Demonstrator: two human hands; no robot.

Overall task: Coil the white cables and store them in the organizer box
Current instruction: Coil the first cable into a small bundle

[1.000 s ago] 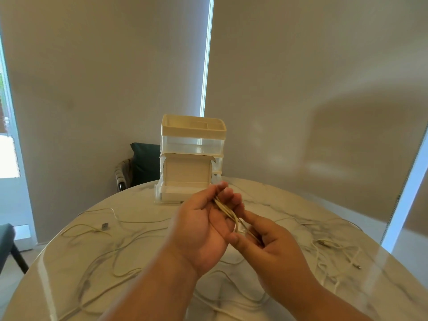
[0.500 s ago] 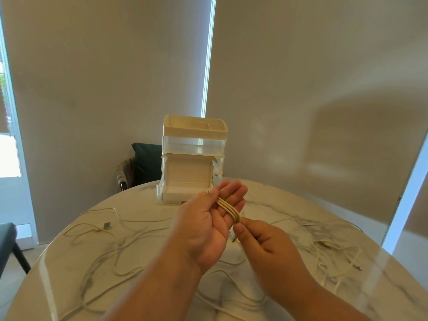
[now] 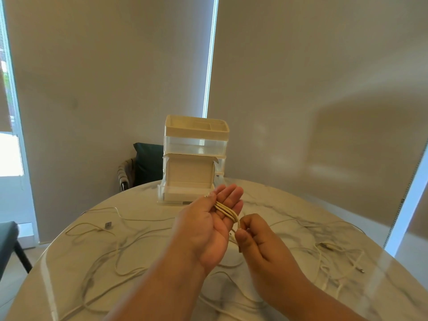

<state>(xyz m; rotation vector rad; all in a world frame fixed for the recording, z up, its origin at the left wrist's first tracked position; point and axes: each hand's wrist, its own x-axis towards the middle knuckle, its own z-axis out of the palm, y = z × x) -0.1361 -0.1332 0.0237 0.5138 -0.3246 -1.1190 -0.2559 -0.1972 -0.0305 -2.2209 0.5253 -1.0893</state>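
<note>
Flat and open, left hand (image 3: 208, 225) wears white cable (image 3: 225, 210) loops — right hand (image 3: 251, 235) pinches the tail.

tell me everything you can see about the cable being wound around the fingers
The white cable is thin, smooth and looks rubbery. Several turns lie side by side across the fingers of the open, palm-up left hand, slanting from near the thumb down to the hand's right edge. The right hand pinches its free end just beside that edge. A small tip shows near the left thumb. It is held above the table.
</note>
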